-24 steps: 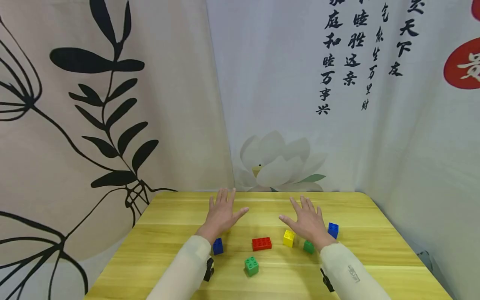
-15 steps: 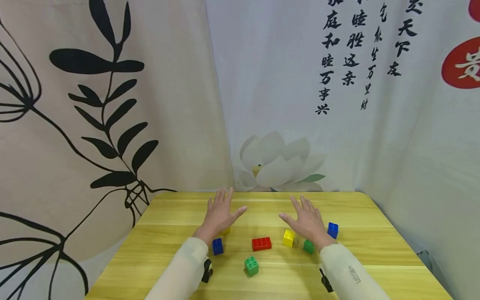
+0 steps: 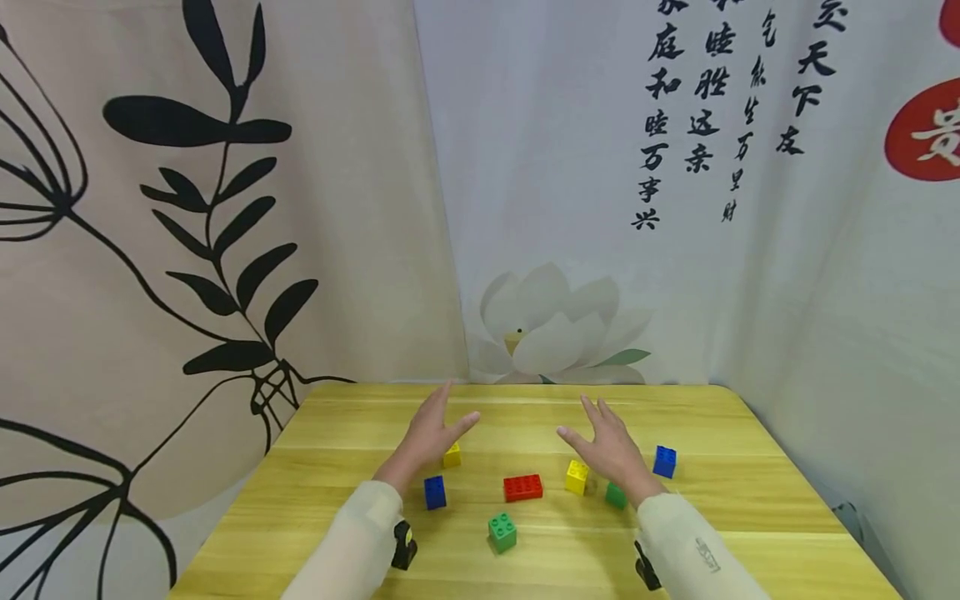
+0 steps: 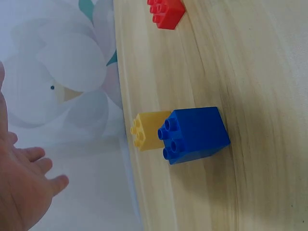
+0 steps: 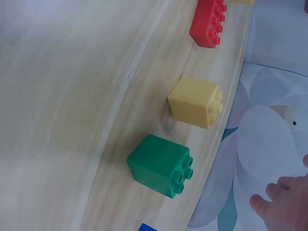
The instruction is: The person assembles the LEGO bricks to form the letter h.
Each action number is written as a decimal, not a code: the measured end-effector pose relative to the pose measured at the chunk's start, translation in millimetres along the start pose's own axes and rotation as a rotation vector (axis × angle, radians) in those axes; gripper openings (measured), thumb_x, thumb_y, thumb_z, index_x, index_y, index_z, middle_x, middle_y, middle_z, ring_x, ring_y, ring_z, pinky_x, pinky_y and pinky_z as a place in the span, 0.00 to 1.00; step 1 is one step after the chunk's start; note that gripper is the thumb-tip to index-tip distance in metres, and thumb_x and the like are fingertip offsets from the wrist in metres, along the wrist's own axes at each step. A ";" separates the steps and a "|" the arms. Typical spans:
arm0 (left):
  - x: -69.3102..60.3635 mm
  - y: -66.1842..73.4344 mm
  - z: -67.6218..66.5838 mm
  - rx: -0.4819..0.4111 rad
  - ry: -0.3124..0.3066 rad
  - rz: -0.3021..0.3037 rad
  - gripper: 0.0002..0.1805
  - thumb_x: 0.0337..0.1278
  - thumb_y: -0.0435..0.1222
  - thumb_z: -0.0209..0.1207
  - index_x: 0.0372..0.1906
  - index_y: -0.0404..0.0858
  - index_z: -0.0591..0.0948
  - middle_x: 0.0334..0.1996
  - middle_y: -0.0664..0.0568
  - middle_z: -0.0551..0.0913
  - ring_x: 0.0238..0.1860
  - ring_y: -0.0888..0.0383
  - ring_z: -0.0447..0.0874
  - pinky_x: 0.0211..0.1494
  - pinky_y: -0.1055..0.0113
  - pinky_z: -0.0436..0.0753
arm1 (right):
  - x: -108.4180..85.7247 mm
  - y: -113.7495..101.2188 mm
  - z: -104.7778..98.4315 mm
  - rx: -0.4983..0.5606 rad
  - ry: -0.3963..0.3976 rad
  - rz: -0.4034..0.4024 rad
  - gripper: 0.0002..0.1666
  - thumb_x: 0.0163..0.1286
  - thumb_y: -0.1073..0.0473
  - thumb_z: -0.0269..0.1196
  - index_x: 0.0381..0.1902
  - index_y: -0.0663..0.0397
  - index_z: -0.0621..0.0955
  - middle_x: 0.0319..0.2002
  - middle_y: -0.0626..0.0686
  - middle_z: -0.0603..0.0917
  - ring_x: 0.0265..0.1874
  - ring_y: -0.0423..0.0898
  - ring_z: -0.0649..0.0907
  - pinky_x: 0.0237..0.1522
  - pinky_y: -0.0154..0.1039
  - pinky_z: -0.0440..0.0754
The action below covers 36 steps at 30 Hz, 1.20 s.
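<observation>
While I watch from my station, both hands are released, raised over the far half of the tabletop (image 3: 750,508). Left hand (image 3: 427,431): fingers extended away from me, thumb held out to the right. Right hand (image 3: 611,443): fingers extended, thumb out to the left, so the two thumbs point toward each other.

Seven toy bricks lie below, studs up where I can make them out. Nearest the left hand, a yellow brick (image 3: 452,456), partly covered by it in the head view; a blue brick (image 3: 435,492) sits nearer me, beside the wrist. At centre, a long red brick (image 3: 522,487) lies crosswise, with a green brick (image 3: 502,532) nearer and slightly left of it. By the right hand I note a second yellow brick (image 3: 576,477), a second green brick (image 3: 615,495) partly behind the wrist, and, farther right, a second blue brick (image 3: 664,461).

Pale sleeves (image 3: 345,542) cover both forearms, a black device (image 3: 403,547) under each. Beyond the far edge hangs a printed cloth (image 3: 360,208): dark leaves left, a lotus (image 3: 562,333) near centre, black lettering right.
</observation>
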State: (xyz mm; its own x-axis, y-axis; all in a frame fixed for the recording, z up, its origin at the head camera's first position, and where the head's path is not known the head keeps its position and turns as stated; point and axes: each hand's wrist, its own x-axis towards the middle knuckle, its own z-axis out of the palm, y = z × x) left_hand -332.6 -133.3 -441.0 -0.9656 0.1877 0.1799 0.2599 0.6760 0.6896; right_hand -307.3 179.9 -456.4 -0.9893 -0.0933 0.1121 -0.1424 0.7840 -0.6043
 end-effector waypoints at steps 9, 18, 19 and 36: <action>-1.7 -2.0 -5.8 -0.148 -0.016 -0.066 0.55 0.56 0.69 0.55 0.80 0.49 0.46 0.78 0.45 0.50 0.76 0.40 0.49 0.72 0.38 0.54 | -1.2 -6.5 -0.2 0.116 0.025 0.043 0.52 0.71 0.32 0.56 0.79 0.54 0.51 0.76 0.68 0.50 0.73 0.70 0.53 0.68 0.68 0.52; -4.1 0.2 -8.8 -0.246 0.002 -0.090 0.53 0.56 0.63 0.62 0.80 0.50 0.51 0.75 0.42 0.59 0.73 0.40 0.57 0.69 0.39 0.62 | -3.4 -9.6 3.6 0.283 0.064 0.066 0.45 0.74 0.40 0.57 0.77 0.56 0.56 0.74 0.67 0.57 0.71 0.68 0.60 0.66 0.66 0.61; -4.7 -0.4 -9.0 -0.262 0.003 -0.089 0.52 0.56 0.62 0.63 0.79 0.50 0.52 0.74 0.42 0.60 0.73 0.41 0.58 0.69 0.40 0.63 | -3.9 -9.8 4.8 0.296 0.065 0.069 0.45 0.74 0.39 0.57 0.77 0.56 0.57 0.74 0.66 0.58 0.71 0.67 0.61 0.65 0.66 0.63; -14.0 -18.4 -13.7 -0.372 0.028 -0.112 0.35 0.60 0.52 0.65 0.69 0.42 0.72 0.63 0.48 0.77 0.66 0.45 0.71 0.65 0.45 0.71 | -11.4 -16.9 23.3 0.449 0.121 0.094 0.37 0.71 0.43 0.62 0.69 0.59 0.71 0.64 0.63 0.74 0.62 0.60 0.74 0.61 0.55 0.74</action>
State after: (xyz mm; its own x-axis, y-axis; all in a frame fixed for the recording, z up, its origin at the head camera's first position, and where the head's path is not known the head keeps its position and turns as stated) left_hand -324.1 -158.1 -446.6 -0.9890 0.1042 0.1048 0.1373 0.3855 0.9124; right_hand -294.4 153.4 -465.9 -0.9916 0.0581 0.1156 -0.0785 0.4406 -0.8943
